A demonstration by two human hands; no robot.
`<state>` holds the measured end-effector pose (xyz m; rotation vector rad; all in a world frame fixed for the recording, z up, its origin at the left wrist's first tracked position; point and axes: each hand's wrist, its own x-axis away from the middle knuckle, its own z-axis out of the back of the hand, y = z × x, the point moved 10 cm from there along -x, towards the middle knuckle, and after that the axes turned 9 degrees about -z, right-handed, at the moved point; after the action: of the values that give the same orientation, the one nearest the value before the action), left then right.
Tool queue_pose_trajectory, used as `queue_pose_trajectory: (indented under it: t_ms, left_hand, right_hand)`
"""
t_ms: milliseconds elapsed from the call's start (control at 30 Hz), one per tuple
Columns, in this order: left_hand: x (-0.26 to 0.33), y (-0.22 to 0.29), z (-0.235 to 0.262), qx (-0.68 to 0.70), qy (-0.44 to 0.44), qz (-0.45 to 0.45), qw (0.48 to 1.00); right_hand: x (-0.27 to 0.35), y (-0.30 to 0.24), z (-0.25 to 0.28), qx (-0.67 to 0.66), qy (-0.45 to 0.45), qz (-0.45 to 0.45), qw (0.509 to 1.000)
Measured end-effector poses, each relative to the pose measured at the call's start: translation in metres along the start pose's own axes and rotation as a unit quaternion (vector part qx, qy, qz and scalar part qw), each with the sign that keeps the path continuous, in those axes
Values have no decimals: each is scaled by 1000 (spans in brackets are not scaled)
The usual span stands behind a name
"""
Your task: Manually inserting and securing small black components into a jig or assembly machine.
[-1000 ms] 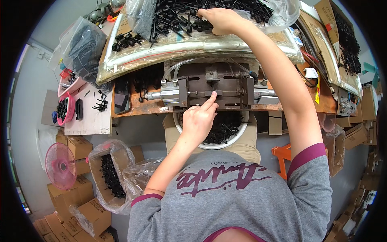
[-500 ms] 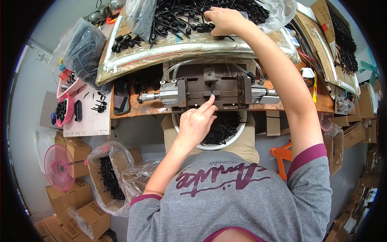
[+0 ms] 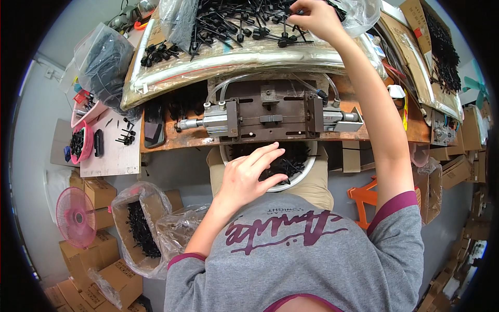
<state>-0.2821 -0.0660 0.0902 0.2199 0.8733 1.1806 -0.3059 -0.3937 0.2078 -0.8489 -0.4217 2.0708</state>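
Observation:
Over the white basket (image 3: 308,169) at my lap, my left hand (image 3: 248,176) hovers with fingers spread, holding nothing. Black stemmed plastic parts (image 3: 291,162) fill that basket, partly hidden by the hand. Just beyond it, a metal clamping fixture (image 3: 249,129) lies along the bench edge, with a small dark block (image 3: 271,119) at its centre. My right hand (image 3: 316,20) reaches far forward to a heap of similar black parts (image 3: 223,26). Thumb and fingers pinch one black stemmed plastic part (image 3: 287,11) at the heap's right side.
Silver cylinders (image 3: 215,122) with clear air hoses flank the fixture. A phone (image 3: 154,125) rests on the bench to the left, near a pink basket (image 3: 87,143). On the floor stand a pink fan (image 3: 77,217), a lined carton (image 3: 122,221) of black parts and an orange stool (image 3: 362,197).
My left hand has come back from the fixture's centre block to above the basket, its fingers spreading. My right hand has shifted slightly right and closed into a pinch at the heap.

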Motion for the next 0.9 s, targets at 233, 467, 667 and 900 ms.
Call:
queue_pose_trajectory:
  t_ms: [233, 467, 667, 900]
  left_hand:
    - [-18, 0, 33, 61, 127, -27, 990]
    - [-30, -49, 42, 332, 233, 129, 905]
    - [-30, -53, 23, 521, 181, 196, 811]
    - [-16, -41, 15, 463, 158, 174, 855]
  right_hand:
    - [1, 42, 13, -472, -81, -118, 870]
    - [91, -13, 4, -566, -271, -74, 775]
    - [178, -17, -40, -572, -366, -189, 710]
    - [191, 16, -42, -619, -327, -223, 679]
